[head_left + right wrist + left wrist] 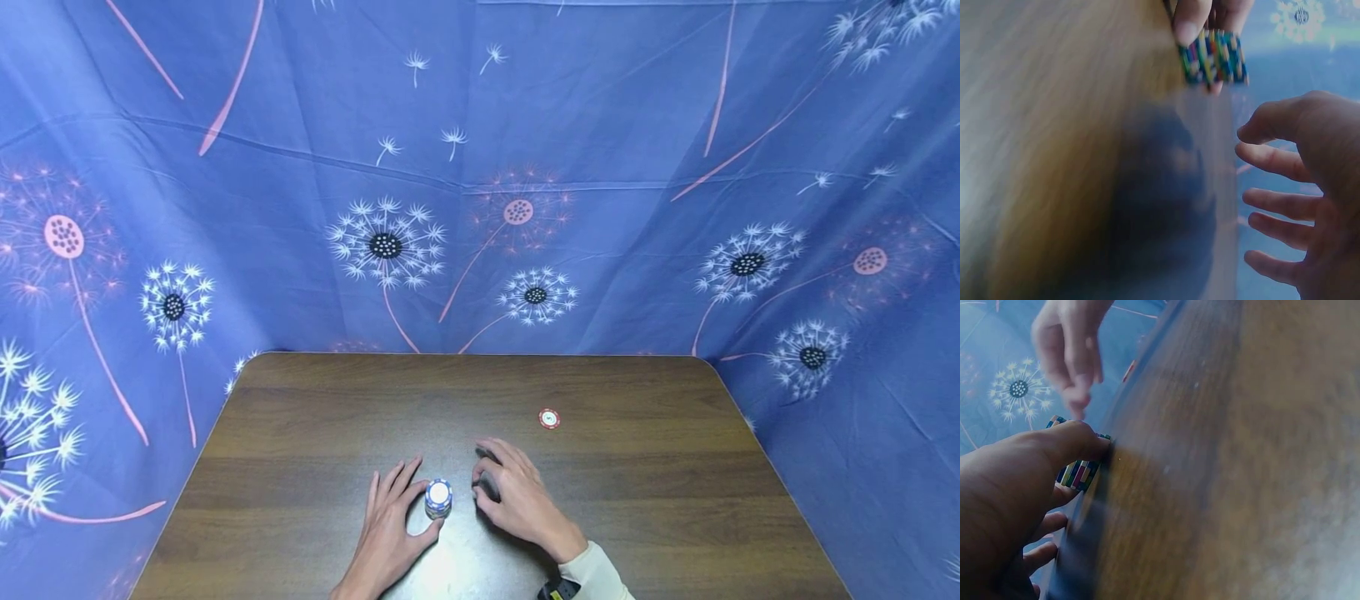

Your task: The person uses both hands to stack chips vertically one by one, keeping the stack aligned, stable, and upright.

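Observation:
A stack of poker chips (438, 497), topped by a blue-and-white one, stands on the table. My left hand (390, 533) holds it at the side between thumb and forefinger, the other fingers spread out. Striped edges of several colours show along the stack (1215, 57) in the right wrist view. To the right of it, a short gap away, is my right hand (521, 498); its fingers are loosely bent and nothing is in them. In the left wrist view my thumb covers part of the stack (1077, 475).
One red-and-white chip (549, 418) lies flat on the wooden table (660, 467), beyond my right hand. A blue dandelion-print cloth (615, 117) hangs behind the table's far edge and along both sides.

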A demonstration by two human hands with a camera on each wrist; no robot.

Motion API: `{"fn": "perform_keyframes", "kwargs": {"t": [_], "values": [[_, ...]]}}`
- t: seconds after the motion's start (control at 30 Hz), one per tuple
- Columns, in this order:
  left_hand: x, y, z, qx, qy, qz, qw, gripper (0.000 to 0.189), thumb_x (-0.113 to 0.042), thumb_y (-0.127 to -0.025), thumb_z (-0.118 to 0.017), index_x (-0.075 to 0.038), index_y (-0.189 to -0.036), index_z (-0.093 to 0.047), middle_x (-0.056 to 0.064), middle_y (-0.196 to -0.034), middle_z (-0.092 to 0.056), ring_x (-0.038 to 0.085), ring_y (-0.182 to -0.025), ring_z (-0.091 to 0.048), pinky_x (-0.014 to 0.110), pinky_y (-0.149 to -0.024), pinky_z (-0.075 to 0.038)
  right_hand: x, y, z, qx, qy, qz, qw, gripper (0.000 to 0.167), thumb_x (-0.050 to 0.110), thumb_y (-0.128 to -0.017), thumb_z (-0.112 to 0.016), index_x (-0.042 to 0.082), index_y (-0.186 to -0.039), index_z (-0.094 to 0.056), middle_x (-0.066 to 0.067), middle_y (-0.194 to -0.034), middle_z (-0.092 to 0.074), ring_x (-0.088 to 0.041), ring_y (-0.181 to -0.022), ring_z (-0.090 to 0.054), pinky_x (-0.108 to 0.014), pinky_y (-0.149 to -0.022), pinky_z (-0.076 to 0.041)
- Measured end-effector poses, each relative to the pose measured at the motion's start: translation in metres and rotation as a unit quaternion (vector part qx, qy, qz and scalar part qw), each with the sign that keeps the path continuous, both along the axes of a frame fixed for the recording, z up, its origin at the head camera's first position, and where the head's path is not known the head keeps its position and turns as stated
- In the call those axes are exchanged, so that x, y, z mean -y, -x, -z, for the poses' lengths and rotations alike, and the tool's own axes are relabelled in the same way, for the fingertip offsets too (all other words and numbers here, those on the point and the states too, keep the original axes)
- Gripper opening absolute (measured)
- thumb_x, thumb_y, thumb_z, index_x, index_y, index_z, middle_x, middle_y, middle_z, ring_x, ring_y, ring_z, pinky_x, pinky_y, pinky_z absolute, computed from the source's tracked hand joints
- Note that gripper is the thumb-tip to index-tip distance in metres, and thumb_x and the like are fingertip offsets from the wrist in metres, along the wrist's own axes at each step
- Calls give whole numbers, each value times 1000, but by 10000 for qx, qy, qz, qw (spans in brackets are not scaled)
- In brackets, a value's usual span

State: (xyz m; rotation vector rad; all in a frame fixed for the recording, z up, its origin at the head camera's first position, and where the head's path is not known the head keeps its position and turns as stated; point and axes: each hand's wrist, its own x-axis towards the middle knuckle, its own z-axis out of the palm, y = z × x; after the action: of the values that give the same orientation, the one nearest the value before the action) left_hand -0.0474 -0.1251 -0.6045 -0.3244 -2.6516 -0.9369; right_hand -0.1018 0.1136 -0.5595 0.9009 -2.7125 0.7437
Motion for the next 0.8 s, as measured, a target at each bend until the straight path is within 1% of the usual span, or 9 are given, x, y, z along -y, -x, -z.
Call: {"fn": "perform_keyframes", "kwargs": {"t": [0.17,0.33,0.4,0.53,0.67,0.8], "values": [[0,-1,0,-16,-39,-40,10000,48,-30,-70,-95,-10,-110,-77,13,-154,-61,43,-143,-51,72,-121,-22,-29,-3,9,0,48,454,9990,16,14,-84,-84,17,-94,-73,-16,-139,-66,-37,-135,-59,-61,-110,-48],[-1,0,1,-85,-62,-15,9999,47,-29,-70,-95,-10,-110,-78,13,-153,-61,43,-141,-52,73,-119,-24,-63,-1,15,-304,47,786,9964,20,12,-81,-86,14,-96,-73,-21,-139,-65,-42,-131,-61,-62,-108,-49],[-2,0,1,-133,-58,-9,9999,48,-29,-70,-95,-10,-109,-77,13,-152,-61,44,-140,-52,74,-118,-25,-75,4,16,-453,45,914,9948,23,12,-79,-87,12,-97,-72,-23,-140,-64,-45,-131,-60,-63,-108,-48],[-2,0,1,-71,-53,-32,10000,48,-29,-69,-95,-10,-110,-77,12,-153,-61,43,-141,-51,73,-119,-24,-94,17,17,-583,49,1230,9907,28,11,-78,-89,8,-100,-71,-25,-142,-62,-48,-132,-58,-67,-108,-46],[-3,-1,1,83,-56,-45,9999,48,-30,-70,-95,-10,-111,-78,12,-155,-60,42,-143,-50,73,-121,-22,-105,32,16,-503,35,1505,9873,30,12,-80,-90,6,-103,-72,-28,-142,-60,-49,-134,-56,-69,-108,-45],[-2,-1,2,161,-48,-50,9998,49,-30,-71,-95,-10,-111,-78,11,-156,-59,42,-144,-49,73,-122,-21,-110,47,17,-458,-30,1644,9853,31,15,-82,-90,3,-105,-72,-29,-144,-59,-50,-135,-55,-70,-108,-45]]}}
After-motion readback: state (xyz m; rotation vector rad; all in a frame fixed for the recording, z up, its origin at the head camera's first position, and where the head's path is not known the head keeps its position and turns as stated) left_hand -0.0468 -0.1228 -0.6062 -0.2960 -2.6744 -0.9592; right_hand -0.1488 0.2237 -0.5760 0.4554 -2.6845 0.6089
